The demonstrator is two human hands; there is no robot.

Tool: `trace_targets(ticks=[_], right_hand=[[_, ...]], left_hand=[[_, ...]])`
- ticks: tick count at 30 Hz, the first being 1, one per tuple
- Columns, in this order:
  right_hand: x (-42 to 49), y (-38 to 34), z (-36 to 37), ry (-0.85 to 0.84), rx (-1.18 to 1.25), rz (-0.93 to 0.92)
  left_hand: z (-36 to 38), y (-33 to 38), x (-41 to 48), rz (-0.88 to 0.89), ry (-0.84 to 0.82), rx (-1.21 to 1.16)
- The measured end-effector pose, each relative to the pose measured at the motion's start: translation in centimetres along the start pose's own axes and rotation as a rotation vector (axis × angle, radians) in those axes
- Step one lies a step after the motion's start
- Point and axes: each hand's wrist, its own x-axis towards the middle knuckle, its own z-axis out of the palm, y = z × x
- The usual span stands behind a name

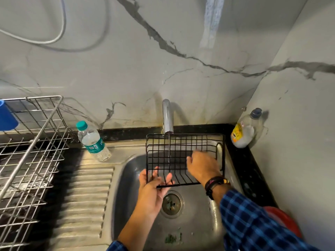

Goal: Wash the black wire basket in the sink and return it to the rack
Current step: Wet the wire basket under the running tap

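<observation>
The black wire basket [174,151] hangs over the steel sink [199,214], right under the tap [167,116], and a thin stream of water runs down through its grid. My left hand [154,187] grips the basket's near left corner, with the thumb on top and the fingers beneath the wires. My right hand [202,164] is inside the basket at its right part, and its fingers rest on the wire floor. The steel wire rack [30,142] stands on the counter at the left.
A water bottle with a green cap [92,140] stands at the sink's back left corner. A soap bottle [244,131] sits in the right corner on the black counter edge. A blue cup [6,116] hangs at the rack. The ribbed drainboard [87,196] lies left of the basin.
</observation>
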Motion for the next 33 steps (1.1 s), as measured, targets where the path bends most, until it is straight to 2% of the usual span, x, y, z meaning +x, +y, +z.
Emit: trace_targets(ticks=[2,4,7,8,11,13,14,17,19,23,26,29,33], right_hand=[[1.4,-0.1,-1.1,0.174,0.006,0.069],[2.4,-0.8,-1.5,0.190,0.038,0.129],[2.7,-3.1,-0.6,-0.048,0.027,0.160],[2.4,-4.1,0.2,-0.121,0.007,0.081],[0.5,-6.7,1.7,-0.413,0.043,-0.309],[-0.4,-6.9,1.2,-0.592,0.145,-0.352],[-0.6,-6.6,0.6,-0.634,0.149,-0.344],[-1.1,-4.6,-1.1,-0.688,-0.040,-0.392],[-2.1,-3.0,-1.5,-0.665,-0.095,-0.427],[-5.1,-1.4,-1.2,-0.564,-0.061,-0.463],[-6.1,0.6,-0.4,-0.538,-0.202,-0.437],[-6.1,3.7,1.4,-0.418,-0.323,-0.417],[-6.6,5.4,4.9,-0.286,-0.303,-0.386]], left_hand=[[0.2,-0.6,0.2,-0.068,0.035,-0.054],[0.6,-1.4,0.3,-0.154,0.071,-0.127],[1.2,-3.1,0.3,-0.243,0.090,-0.160],[1.4,-3.5,0.2,-0.261,0.081,-0.154],[1.8,-4.0,0.5,-0.263,0.028,-0.088],[1.9,-3.6,0.3,-0.264,-0.012,-0.077],[1.8,-3.2,0.1,-0.250,-0.021,-0.080],[0.9,-2.3,1.0,-0.186,0.013,-0.033],[-0.1,-1.8,1.8,-0.170,0.090,-0.008],[-1.3,-1.4,1.0,-0.193,0.128,0.039],[-3.1,-0.3,1.1,-0.176,0.184,0.061],[-5.3,0.8,1.7,-0.195,0.267,0.147],[-7.0,0.5,1.8,-0.266,0.308,0.341]])
